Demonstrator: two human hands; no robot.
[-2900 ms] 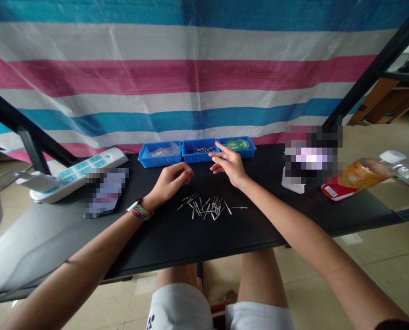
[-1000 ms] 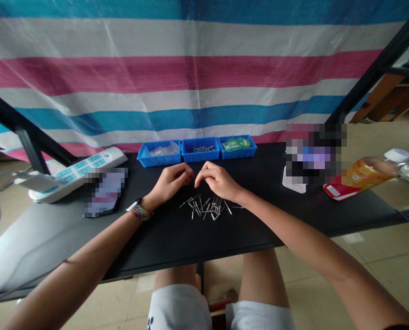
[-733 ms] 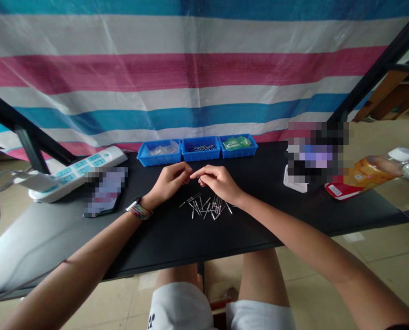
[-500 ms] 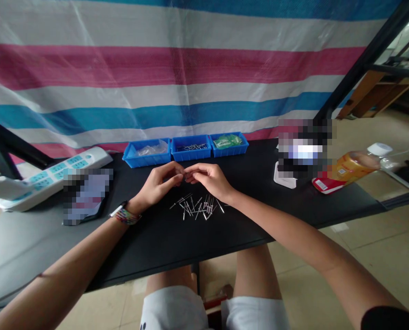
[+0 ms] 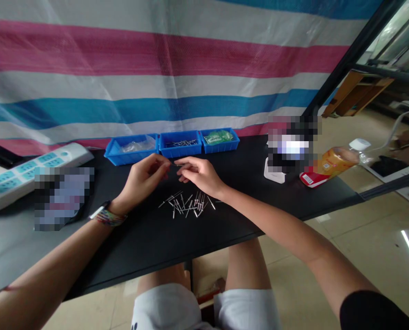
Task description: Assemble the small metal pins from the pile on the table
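Held up just above the counter (image 5: 132,247), one slim metal pin (image 5: 176,164) bridges the gap between the hands, its long axis running roughly from nine o'clock to three. The left hand (image 5: 142,178) is curled with thumb to fingertips and appears to pinch the pin's nine-o'clock end. The right hand (image 5: 204,174) comes in from three o'clock, fingers bent over the other end; whether they grip it or only touch it, I cannot tell. The loose pins (image 5: 199,204) lie in a heap at six o'clock from that meeting point, their axes crossing every way; the heap is nearer the right hand, at about its seven o'clock, and at about four o'clock from the left. At twelve o'clock, beyond the fingertips, sits the middle blue bin (image 5: 181,151), with more pins inside.
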